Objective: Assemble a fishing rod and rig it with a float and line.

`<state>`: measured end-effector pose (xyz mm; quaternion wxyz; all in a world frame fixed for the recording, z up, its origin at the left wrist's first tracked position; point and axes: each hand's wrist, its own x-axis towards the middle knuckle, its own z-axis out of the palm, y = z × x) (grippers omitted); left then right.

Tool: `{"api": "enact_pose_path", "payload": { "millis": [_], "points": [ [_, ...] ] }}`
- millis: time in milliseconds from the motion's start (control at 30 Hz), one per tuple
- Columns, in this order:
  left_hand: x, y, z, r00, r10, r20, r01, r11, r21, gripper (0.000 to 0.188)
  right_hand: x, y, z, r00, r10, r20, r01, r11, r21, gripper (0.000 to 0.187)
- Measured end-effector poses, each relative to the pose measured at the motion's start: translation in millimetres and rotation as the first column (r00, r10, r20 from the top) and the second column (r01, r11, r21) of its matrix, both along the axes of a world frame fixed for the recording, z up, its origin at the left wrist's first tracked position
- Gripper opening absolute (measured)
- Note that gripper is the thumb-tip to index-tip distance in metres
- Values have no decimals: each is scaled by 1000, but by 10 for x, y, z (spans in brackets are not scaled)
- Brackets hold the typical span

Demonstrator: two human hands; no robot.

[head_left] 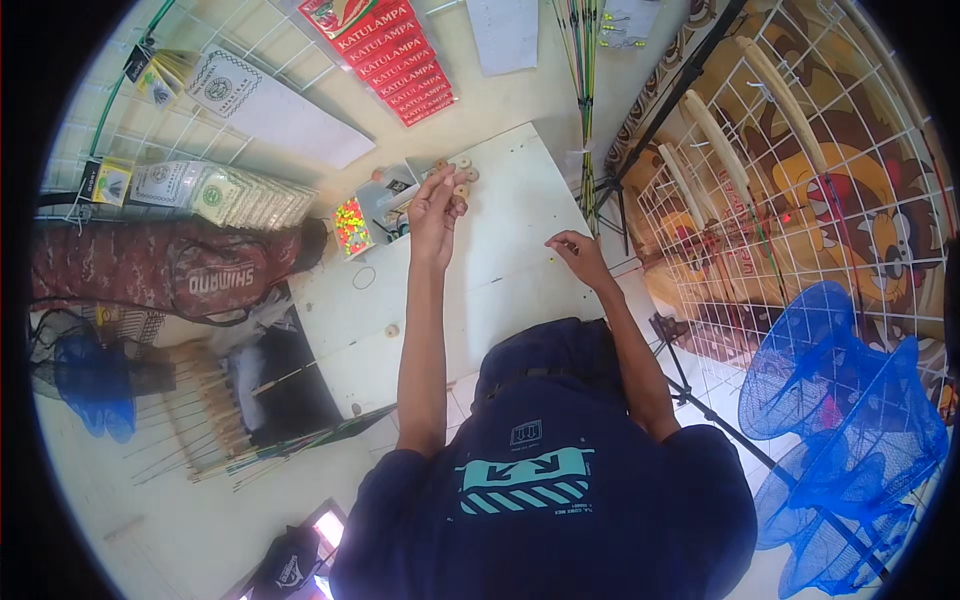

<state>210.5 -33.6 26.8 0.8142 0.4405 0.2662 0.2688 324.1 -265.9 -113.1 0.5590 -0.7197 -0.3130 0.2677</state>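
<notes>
My left hand is raised over the far part of the white table, its fingers bent together in a pinch. What they hold, if anything, is too small to make out. Just beyond its fingertips lie several small round discs with centre holes, tan and pale, partly covered by the hand. Over the table's right side is my right hand, thumb and forefinger drawn close together; I cannot see what is between them. A tiny yellow bit shows right below those fingertips.
Left of my left hand stands a clear container of bright multicoloured beads beside a grey box. A thin ring and a tan disc lie on the table. Blue nets hang by a wire rack at right; a camouflage bag is at left.
</notes>
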Motion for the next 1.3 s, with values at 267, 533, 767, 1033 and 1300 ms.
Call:
{"api": "enact_pose_path", "payload": {
  "millis": [267,533,767,1033,1300],
  "points": [
    [1,17,149,999,-38,-13,39,993,108,32,21,-35,28,999,-22,-31,22,1000,7,12],
    [7,34,325,999,-41,-34,46,985,167,32,92,-111,-78,992,-54,-114,58,998,31,13],
    [-8,4,407,997,-27,-70,42,976,216,32,94,-124,-81,973,-47,-227,62,996,60,15],
    [-127,110,418,999,42,-18,-37,971,236,34,114,-155,-115,977,-81,-199,87,996,19,14],
    [-288,178,421,990,138,2,-135,962,239,38,112,-170,-182,977,-143,-156,145,989,-1,16]
  ]
}}
